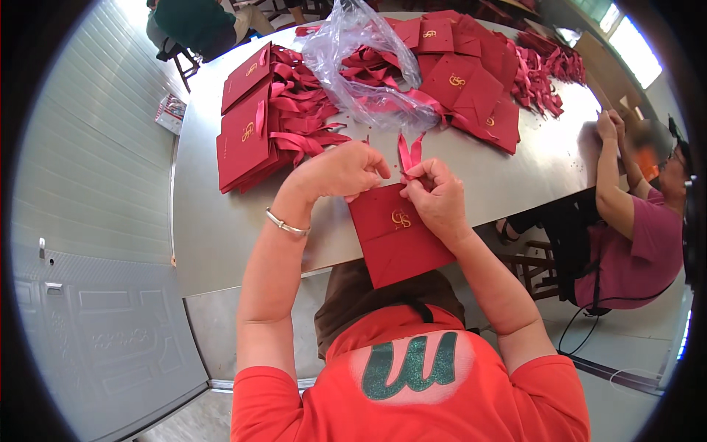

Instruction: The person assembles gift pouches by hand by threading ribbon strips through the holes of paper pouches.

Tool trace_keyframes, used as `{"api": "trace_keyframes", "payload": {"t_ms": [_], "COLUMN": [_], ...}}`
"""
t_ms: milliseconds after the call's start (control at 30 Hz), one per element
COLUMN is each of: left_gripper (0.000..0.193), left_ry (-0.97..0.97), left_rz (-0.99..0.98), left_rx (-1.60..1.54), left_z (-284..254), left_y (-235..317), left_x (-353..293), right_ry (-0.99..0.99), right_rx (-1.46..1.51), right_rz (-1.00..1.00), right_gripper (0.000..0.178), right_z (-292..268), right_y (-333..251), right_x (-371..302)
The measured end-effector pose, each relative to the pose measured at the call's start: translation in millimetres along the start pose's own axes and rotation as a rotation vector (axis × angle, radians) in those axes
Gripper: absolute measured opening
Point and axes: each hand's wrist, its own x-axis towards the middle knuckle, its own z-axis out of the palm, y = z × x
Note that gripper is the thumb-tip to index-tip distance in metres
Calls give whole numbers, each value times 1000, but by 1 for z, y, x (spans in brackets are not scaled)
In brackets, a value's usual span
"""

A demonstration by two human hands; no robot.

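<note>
A red paper gift bag (pixel 405 247) with a gold emblem lies flat at the table's near edge, its lower end jutting over my lap. My right hand (pixel 438 197) is closed at the bag's top edge and pinches a dark pink ribbon (pixel 409 153), whose two ends stick up above the fingers. At the top left corner of the bag is my left hand (pixel 342 171), its fingers curled inward and closed. Whatever its fingertips hold, if anything, is hidden.
Stacked red bags (pixel 247 140) with ribbon handles lie at the left. More red bags (pixel 471 81) and a clear plastic bag (pixel 353 81) spread across the far side of the metal table (pixel 213 243). A person (pixel 633 236) sits at the right; another (pixel 195 29) sits at the far left.
</note>
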Motion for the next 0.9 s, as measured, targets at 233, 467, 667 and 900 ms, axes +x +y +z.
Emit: {"api": "trace_keyframes", "payload": {"t_ms": [233, 467, 667, 900], "left_gripper": [20, 15, 15, 14], "left_ry": [-113, -69, -58, 23], "left_rz": [-32, -46, -49, -79], "left_rx": [-58, -137, -208, -138], "left_z": [-5, 1, 1, 2], "left_y": [-12, -19, -21, -15], "left_x": [-13, -13, -16, -21], "right_ry": [-13, -117, -110, -86], "right_rx": [-167, -252, -467, -593], "right_rz": [-168, -509, -805, -887], "right_gripper": [9, 15, 18, 17], "right_z": [-2, -1, 6, 8], "right_y": [-3, -5, -14, -16], "right_x": [-2, -6, -12, -13]}}
